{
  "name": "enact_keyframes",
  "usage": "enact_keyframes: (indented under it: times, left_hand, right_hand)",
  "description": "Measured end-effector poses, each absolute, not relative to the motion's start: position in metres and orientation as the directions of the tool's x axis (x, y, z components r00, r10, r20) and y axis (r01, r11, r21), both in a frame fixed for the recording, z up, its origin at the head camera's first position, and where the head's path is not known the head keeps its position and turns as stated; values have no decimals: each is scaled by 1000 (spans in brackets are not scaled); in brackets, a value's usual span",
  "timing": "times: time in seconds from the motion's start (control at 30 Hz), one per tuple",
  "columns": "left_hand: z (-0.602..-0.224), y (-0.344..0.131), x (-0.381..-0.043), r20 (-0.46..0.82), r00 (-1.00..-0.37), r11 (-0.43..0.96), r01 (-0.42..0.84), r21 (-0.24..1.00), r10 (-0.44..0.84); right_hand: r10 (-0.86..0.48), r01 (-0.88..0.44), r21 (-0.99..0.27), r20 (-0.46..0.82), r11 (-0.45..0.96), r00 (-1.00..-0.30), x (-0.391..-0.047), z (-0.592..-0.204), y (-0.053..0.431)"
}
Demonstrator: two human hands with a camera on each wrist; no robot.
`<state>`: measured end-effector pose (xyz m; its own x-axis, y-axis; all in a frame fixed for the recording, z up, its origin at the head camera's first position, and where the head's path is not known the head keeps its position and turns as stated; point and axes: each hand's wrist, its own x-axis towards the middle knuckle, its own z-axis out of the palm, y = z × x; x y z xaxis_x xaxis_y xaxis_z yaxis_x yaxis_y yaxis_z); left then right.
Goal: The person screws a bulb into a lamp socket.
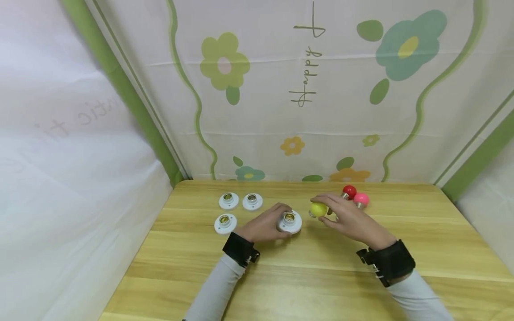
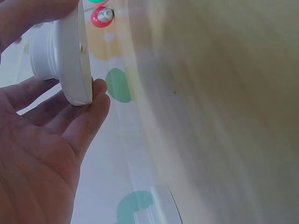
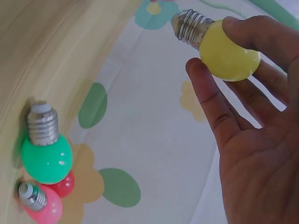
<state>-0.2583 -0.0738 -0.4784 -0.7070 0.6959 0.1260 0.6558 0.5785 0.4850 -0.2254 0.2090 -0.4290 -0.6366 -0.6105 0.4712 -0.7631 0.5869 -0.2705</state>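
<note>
My left hand [image 1: 265, 226] grips a round white lamp socket [image 1: 295, 225] by its rim, thumb on one side and fingers on the other. In the left wrist view, the socket [image 2: 72, 65] is seen edge-on, raised off the wooden surface. To its right, my right hand [image 1: 349, 217] pinches a yellow light bulb [image 1: 319, 209] between thumb and fingers. The bulb's metal screw base points left, toward the socket, with a gap between them. In the right wrist view, the yellow bulb [image 3: 229, 53] is held by its glass globe, its threaded base uncovered.
Three more white sockets [image 1: 225, 224] stand on the wooden table [image 1: 289, 276] at left. Behind my right hand lie a red bulb [image 1: 350, 191] and a pink bulb [image 1: 362, 199]; a green bulb [image 3: 46, 158] shows beside them. A printed curtain [image 1: 257, 116] hangs behind the table.
</note>
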Motion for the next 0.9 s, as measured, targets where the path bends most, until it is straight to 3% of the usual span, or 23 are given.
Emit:
enact_keyframes:
  times: [0.9]
  left_hand:
    - [-479, -52, -257, 139, -649, 507, 693, 512, 748]
  right_hand:
    - [-655, -793, -242, 458, 559, -602, -219, -421, 185]
